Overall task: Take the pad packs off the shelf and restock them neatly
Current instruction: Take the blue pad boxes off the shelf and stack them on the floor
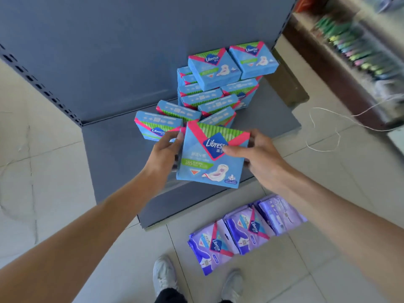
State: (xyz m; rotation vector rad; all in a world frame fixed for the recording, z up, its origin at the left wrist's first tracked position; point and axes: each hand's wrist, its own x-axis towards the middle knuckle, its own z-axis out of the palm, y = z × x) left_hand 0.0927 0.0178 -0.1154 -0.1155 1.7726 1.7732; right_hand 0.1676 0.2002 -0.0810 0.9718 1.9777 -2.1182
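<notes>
A blue Libresse pad pack (205,167) with a pink and green top is held upright over the front of the grey shelf (113,158). My left hand (164,152) grips its left edge and my right hand (253,154) grips its right side, thumb across the front. Behind it stand two more blue packs in a row (157,125), and a pile of several blue packs (220,84) rises at the back right of the shelf.
Three purple pad packs (244,230) lie on the tiled floor right of the shelf's front corner. My white shoes (164,274) are below. A white cord (323,127) trails on the floor, and a stocked display (358,49) stands at the right.
</notes>
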